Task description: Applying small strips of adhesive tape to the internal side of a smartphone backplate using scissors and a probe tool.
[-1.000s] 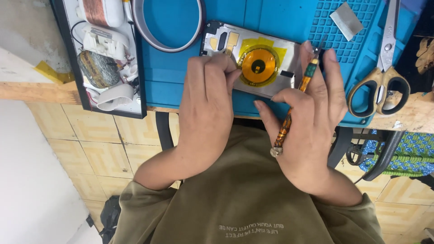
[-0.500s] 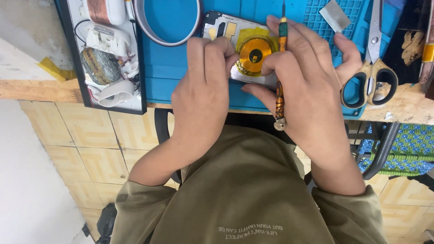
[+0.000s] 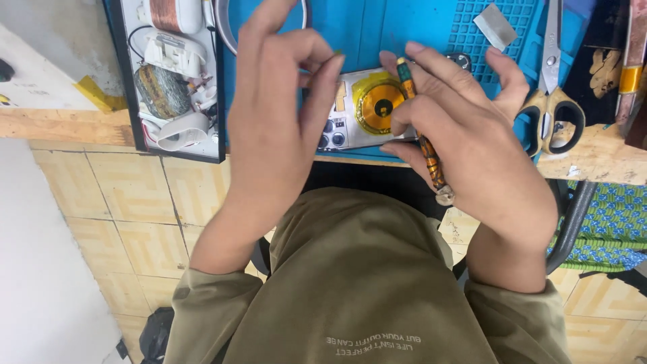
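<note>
An opened silver phone [image 3: 364,111] with a round copper coil [image 3: 381,106] lies on a blue work mat [image 3: 377,34] at the table's near edge. My right hand [image 3: 465,141] grips a slim orange-patterned screwdriver [image 3: 426,152], its tip end up by the coil, fingers resting over the phone's right side. My left hand [image 3: 283,114] is raised over the phone's left end, thumb and fingers pinched together; whether a small part sits between them is too small to tell.
A black tray [image 3: 128,81] of parts, a copper coil and white pieces, lies at the left. Scissors [image 3: 551,87] rest at the right of the mat, a small grey pad [image 3: 495,18] above. A metal ring [image 3: 229,34] lies at the top. Wooden table edge [image 3: 60,125] runs across.
The view has shifted closer. My left hand lifted off the phone and pinched its fingers. The phone turned, and my right hand swung the screwdriver from upright to slanting.
</note>
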